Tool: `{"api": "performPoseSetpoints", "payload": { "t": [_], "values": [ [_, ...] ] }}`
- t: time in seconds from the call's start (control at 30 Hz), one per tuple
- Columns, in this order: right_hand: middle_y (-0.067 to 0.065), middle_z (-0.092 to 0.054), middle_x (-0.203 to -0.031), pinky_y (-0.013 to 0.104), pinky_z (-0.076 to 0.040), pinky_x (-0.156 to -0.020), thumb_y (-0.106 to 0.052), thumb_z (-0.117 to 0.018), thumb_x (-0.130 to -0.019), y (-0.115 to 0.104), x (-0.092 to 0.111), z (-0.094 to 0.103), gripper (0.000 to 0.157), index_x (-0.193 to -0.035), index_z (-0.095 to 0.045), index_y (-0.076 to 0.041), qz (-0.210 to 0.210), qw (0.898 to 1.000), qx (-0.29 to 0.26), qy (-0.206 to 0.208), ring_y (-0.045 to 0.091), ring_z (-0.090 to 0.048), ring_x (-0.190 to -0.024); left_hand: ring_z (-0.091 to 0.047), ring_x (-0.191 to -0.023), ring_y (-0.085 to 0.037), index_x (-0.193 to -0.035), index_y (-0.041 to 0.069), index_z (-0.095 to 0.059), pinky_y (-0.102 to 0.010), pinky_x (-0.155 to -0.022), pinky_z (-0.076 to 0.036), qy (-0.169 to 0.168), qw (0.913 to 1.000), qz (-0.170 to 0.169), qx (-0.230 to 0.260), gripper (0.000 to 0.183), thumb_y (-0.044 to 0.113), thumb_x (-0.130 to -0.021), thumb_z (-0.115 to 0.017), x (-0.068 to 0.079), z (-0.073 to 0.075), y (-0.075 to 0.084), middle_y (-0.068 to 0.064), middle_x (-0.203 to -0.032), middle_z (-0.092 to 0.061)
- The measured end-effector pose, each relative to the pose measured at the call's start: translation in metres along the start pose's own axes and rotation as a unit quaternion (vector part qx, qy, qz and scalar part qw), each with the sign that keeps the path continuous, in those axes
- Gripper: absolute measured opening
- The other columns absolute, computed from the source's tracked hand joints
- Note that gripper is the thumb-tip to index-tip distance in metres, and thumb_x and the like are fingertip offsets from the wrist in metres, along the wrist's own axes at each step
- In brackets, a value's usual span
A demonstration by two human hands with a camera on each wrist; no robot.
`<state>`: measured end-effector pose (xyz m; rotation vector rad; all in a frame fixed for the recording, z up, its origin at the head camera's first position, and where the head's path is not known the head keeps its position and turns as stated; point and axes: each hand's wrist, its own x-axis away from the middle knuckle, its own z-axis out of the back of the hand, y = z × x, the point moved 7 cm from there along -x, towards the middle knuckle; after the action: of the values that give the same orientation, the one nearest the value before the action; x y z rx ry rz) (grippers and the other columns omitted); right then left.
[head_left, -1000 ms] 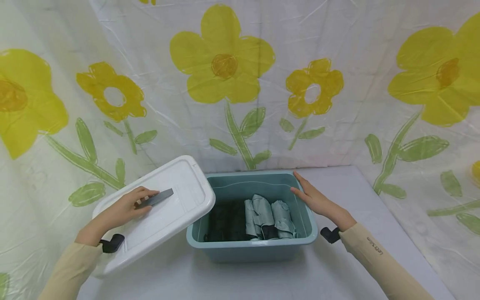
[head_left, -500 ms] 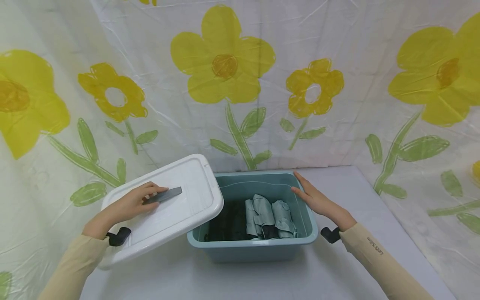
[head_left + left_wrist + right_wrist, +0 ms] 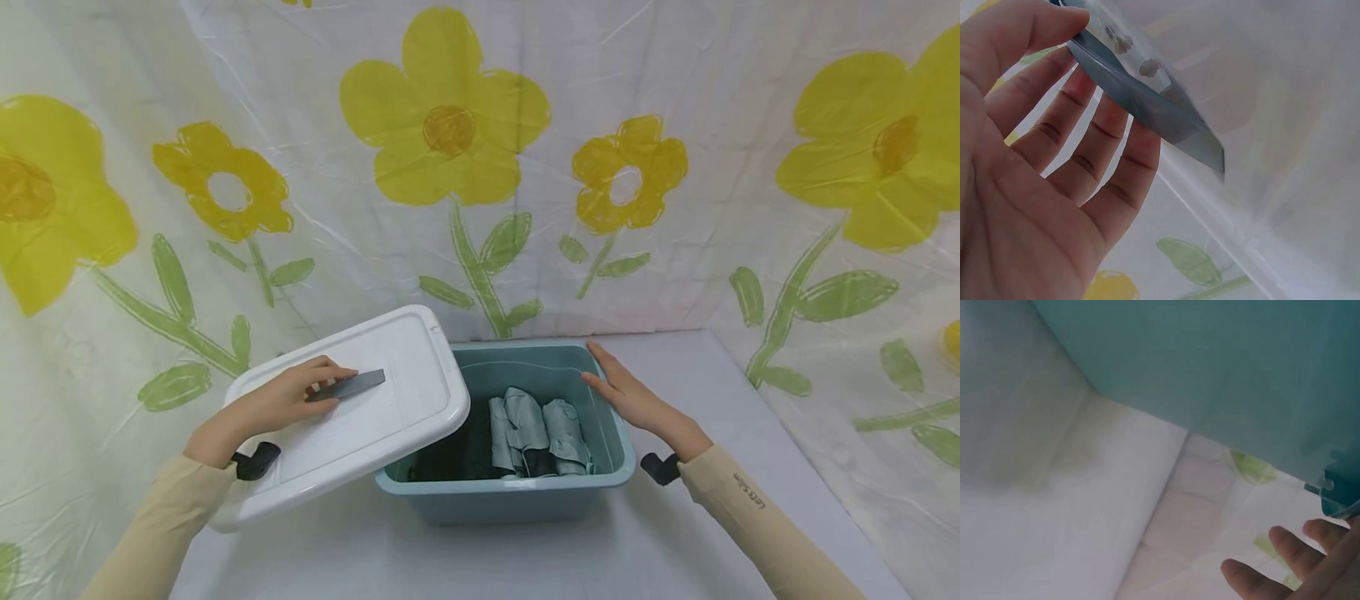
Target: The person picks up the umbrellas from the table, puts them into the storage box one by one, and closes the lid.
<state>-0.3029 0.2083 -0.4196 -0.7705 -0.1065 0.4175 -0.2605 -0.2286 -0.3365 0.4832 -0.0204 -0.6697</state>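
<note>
In the head view my left hand (image 3: 281, 398) grips the grey handle (image 3: 365, 382) of a white lid (image 3: 408, 400). The lid is tilted, and its right end overlaps the left part of a blue-green storage bin (image 3: 502, 504). From the left wrist view, the thumb and fingertips pinch the handle strap (image 3: 1147, 103). My right hand (image 3: 630, 396) rests on the bin's right rim with its fingers extended; the right wrist view shows several fingers beside the bin's outer wall (image 3: 1210, 362). Inside lie light grey-green rolled cloth bundles (image 3: 528, 425) and a dark stack (image 3: 453, 454), partly hidden by the lid.
The bin stands on a table with a white cover (image 3: 510, 562). Behind it hangs a white curtain (image 3: 315, 167) printed with yellow flowers, close to the table's back edge.
My left hand has carried the lid to the right, so it covers more of the bin's left side. The right hand and the bin have stayed in place.
</note>
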Motion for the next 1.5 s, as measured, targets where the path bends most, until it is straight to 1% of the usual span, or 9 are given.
{"api": "performPoseSetpoints", "payload": {
  "t": [0.17,0.27,0.43,0.63,0.77,1.13,1.23,1.4,1.5],
  "values": [
    [0.017,-0.004,-0.155,0.062,-0.011,-0.107,-0.042,-0.034,-0.099,0.000,0.000,0.003,0.067,-0.150,-0.006,-0.008,0.004,0.999,0.032,0.011,0.039,-0.004,-0.140,-0.046,-0.077,-0.011,-0.127,0.004,-0.055,-0.023,-0.066,-0.041,-0.012,0.9999,0.003,0.001,0.043,0.007,-0.086,-0.064,-0.008,0.000,0.008,0.002,-0.102,-0.055],
    [0.017,-0.005,-0.155,0.062,-0.011,-0.106,-0.042,-0.034,-0.099,-0.001,0.000,0.004,0.066,-0.150,-0.006,-0.009,0.008,0.999,0.037,0.014,0.039,-0.005,-0.140,-0.046,-0.077,-0.011,-0.127,0.004,-0.055,-0.024,-0.066,-0.041,-0.015,0.9999,-0.002,0.000,0.042,0.007,-0.085,-0.064,-0.012,0.000,0.014,0.002,-0.101,-0.055],
    [0.017,-0.008,-0.154,0.063,-0.012,-0.105,-0.040,-0.036,-0.099,-0.003,0.000,0.005,0.065,-0.149,-0.009,-0.008,0.013,0.998,0.054,0.017,0.040,-0.008,-0.140,-0.046,-0.077,-0.011,-0.125,0.003,-0.057,-0.024,-0.066,-0.042,-0.021,0.9994,-0.024,-0.013,0.042,0.005,-0.084,-0.065,-0.019,0.000,0.026,0.001,-0.101,-0.056],
    [0.014,-0.012,-0.154,0.060,-0.018,-0.106,-0.038,-0.040,-0.099,-0.005,0.002,0.008,0.064,-0.149,-0.013,-0.010,0.018,0.995,0.097,0.029,0.038,-0.013,-0.139,-0.047,-0.079,-0.012,-0.126,0.004,-0.057,-0.024,-0.068,-0.042,-0.036,0.9981,-0.046,-0.020,0.042,0.007,-0.085,-0.065,-0.030,-0.002,0.041,0.002,-0.101,-0.055],
    [0.012,-0.014,-0.154,0.057,-0.020,-0.107,-0.041,-0.041,-0.098,-0.008,0.002,0.008,0.064,-0.149,-0.018,-0.011,0.023,0.991,0.130,0.032,0.036,-0.016,-0.139,-0.047,-0.081,-0.012,-0.126,0.003,-0.057,-0.024,-0.068,-0.042,-0.043,0.9972,-0.060,-0.008,0.040,0.008,-0.086,-0.064,-0.036,-0.004,0.047,0.000,-0.102,-0.056],
    [0.012,-0.023,-0.152,0.055,-0.027,-0.104,-0.051,-0.043,-0.094,-0.007,0.003,0.010,0.068,-0.147,-0.027,-0.011,0.041,0.981,0.181,0.054,0.035,-0.026,-0.136,-0.049,-0.083,-0.011,-0.124,0.008,-0.059,-0.025,-0.072,-0.045,-0.073,0.9947,-0.071,-0.016,0.040,0.008,-0.085,-0.065,-0.055,-0.011,0.067,0.001,-0.105,-0.058],
    [0.011,-0.024,-0.152,0.055,-0.027,-0.104,-0.051,-0.043,-0.094,-0.008,0.002,0.012,0.067,-0.146,-0.029,-0.012,0.044,0.981,0.180,0.057,0.035,-0.027,-0.136,-0.048,-0.080,-0.011,-0.124,0.008,-0.059,-0.025,-0.070,-0.044,-0.085,0.9933,-0.076,-0.017,0.040,0.008,-0.085,-0.064,-0.061,-0.015,0.072,0.000,-0.105,-0.058],
    [0.011,-0.024,-0.152,0.058,-0.027,-0.103,-0.043,-0.043,-0.097,-0.005,0.002,0.011,0.060,-0.146,-0.029,-0.013,0.039,0.987,0.148,0.056,0.035,-0.024,-0.137,-0.049,-0.080,-0.011,-0.123,0.008,-0.060,-0.025,-0.071,-0.045,-0.099,0.9909,-0.089,-0.023,0.039,0.009,-0.085,-0.065,-0.069,-0.023,0.080,0.001,-0.104,-0.059],
    [0.011,-0.022,-0.153,0.060,-0.027,-0.102,-0.043,-0.040,-0.098,-0.003,0.002,0.011,0.058,-0.146,-0.028,-0.014,0.035,0.989,0.129,0.056,0.035,-0.023,-0.138,-0.050,-0.079,-0.010,-0.122,0.008,-0.061,-0.025,-0.072,-0.045,-0.102,0.9895,-0.099,-0.029,0.038,0.010,-0.084,-0.065,-0.073,-0.026,0.085,0.002,-0.103,-0.059]
  ]
}}
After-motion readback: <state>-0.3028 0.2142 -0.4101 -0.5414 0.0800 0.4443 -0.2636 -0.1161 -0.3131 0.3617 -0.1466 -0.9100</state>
